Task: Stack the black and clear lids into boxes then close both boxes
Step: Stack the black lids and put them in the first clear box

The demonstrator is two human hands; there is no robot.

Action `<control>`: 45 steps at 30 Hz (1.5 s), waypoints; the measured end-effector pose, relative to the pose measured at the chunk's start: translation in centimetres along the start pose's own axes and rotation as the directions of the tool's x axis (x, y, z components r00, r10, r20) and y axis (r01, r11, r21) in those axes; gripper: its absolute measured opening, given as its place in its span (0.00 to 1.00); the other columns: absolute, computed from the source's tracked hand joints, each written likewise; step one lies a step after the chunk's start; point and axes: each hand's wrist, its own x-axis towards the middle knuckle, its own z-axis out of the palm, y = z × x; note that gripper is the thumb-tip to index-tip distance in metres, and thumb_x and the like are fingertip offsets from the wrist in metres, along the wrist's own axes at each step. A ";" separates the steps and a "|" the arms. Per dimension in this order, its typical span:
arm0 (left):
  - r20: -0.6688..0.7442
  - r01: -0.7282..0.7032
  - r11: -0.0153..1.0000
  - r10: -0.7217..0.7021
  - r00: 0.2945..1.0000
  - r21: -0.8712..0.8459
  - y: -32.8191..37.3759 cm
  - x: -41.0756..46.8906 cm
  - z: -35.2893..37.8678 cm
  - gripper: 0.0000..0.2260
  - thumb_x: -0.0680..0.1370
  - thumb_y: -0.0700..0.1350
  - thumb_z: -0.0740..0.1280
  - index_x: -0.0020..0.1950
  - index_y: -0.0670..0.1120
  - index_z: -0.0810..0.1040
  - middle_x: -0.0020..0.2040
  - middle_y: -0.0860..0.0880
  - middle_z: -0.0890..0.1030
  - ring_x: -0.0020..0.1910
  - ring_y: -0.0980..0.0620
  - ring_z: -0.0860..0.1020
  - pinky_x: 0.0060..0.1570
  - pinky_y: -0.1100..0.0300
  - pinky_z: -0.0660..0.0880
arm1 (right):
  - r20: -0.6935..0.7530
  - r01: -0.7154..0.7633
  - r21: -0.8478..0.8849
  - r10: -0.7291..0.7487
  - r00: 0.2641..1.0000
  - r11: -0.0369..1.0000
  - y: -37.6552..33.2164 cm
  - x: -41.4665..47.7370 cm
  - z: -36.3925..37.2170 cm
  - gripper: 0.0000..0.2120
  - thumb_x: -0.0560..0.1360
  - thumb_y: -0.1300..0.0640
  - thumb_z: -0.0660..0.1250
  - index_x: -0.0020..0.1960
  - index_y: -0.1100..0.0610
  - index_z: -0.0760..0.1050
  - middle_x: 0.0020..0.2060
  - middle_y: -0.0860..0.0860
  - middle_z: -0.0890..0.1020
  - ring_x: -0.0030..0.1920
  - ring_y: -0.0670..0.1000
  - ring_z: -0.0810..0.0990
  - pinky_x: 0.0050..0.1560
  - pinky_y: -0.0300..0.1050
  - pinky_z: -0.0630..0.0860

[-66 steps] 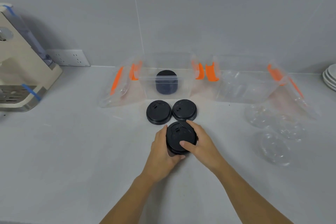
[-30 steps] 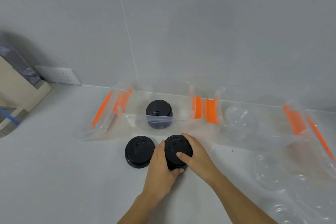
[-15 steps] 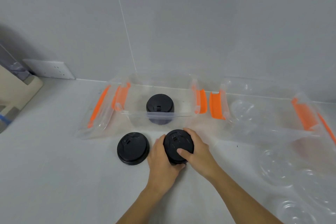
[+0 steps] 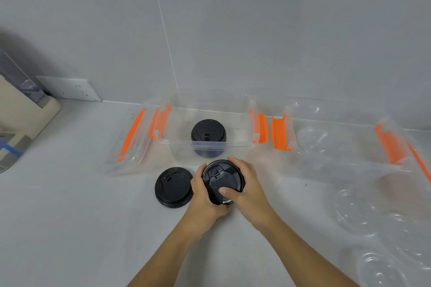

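A stack of black lids (image 4: 221, 182) sits gripped between both hands in front of the left clear box (image 4: 207, 133), near the counter's (image 4: 70, 216) middle. The left hand (image 4: 205, 196) wraps its side; the right hand (image 4: 249, 189) clasps it, thumb on top. Another black stack (image 4: 208, 134) stands inside that box. A single black lid (image 4: 173, 190) lies just left. Clear lids (image 4: 359, 214) rest toward the right edge, before the right box (image 4: 338, 147).

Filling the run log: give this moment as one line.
hands: left hand and right hand both grip black lid stack | counter: one black lid loose | left box: open, black lids inside
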 end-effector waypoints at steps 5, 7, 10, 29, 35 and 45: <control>-0.037 0.152 0.886 -0.187 0.982 -0.438 2.3 -0.9 -0.8 0.25 0.69 0.48 0.73 0.62 0.47 0.69 0.60 0.44 0.77 0.58 0.49 0.77 0.55 0.54 0.75 | 0.048 0.037 0.027 -0.038 0.998 0.999 -0.2 -1.2 0.8 0.32 0.65 0.71 0.70 0.56 0.38 0.68 0.61 0.44 0.65 0.57 0.28 0.68 0.53 0.24 0.70; -0.152 0.133 0.896 -0.215 0.965 -0.425 3.0 -1.3 -0.8 0.16 0.75 0.47 0.68 0.60 0.45 0.70 0.55 0.47 0.78 0.53 0.51 0.78 0.48 0.60 0.75 | 0.084 0.034 0.036 -0.037 0.996 0.999 -0.4 -1.4 0.9 0.32 0.65 0.68 0.72 0.56 0.37 0.68 0.62 0.45 0.68 0.61 0.37 0.70 0.55 0.30 0.72; -0.252 0.111 0.931 -0.207 0.945 -0.349 3.8 -1.9 -1.0 0.14 0.76 0.50 0.66 0.59 0.46 0.70 0.53 0.50 0.77 0.50 0.55 0.77 0.45 0.63 0.73 | 0.164 0.007 0.063 -0.017 0.986 0.998 -0.8 -1.3 1.1 0.31 0.62 0.61 0.72 0.60 0.41 0.68 0.63 0.49 0.70 0.62 0.45 0.72 0.59 0.42 0.75; -0.457 0.121 0.984 -0.170 0.873 -0.134 3.0 -2.9 -6.2 0.19 0.68 0.68 0.61 0.44 0.54 0.71 0.52 0.51 0.76 0.56 0.49 0.76 0.58 0.50 0.74 | 0.050 -0.056 0.121 0.050 0.998 0.991 -2.5 -0.7 8.5 0.26 0.69 0.46 0.64 0.65 0.53 0.68 0.62 0.51 0.74 0.62 0.49 0.73 0.65 0.47 0.71; -0.411 0.117 0.983 -0.165 0.897 -0.138 3.1 -2.1 -8.5 0.23 0.69 0.68 0.58 0.50 0.49 0.71 0.53 0.50 0.77 0.55 0.49 0.76 0.59 0.48 0.74 | -0.013 -0.059 0.110 0.060 0.998 0.992 -3.3 0.4 10.8 0.15 0.76 0.56 0.64 0.62 0.53 0.70 0.59 0.52 0.76 0.60 0.50 0.75 0.63 0.47 0.72; -0.426 0.145 0.989 -0.144 0.893 -0.032 1.8 0.0 -10.4 0.13 0.75 0.63 0.59 0.43 0.54 0.70 0.47 0.55 0.75 0.55 0.49 0.74 0.62 0.47 0.71 | -0.050 -0.067 0.099 0.073 0.996 0.993 -3.6 1.6 12.4 0.15 0.76 0.56 0.64 0.62 0.55 0.71 0.58 0.51 0.77 0.57 0.47 0.77 0.57 0.40 0.75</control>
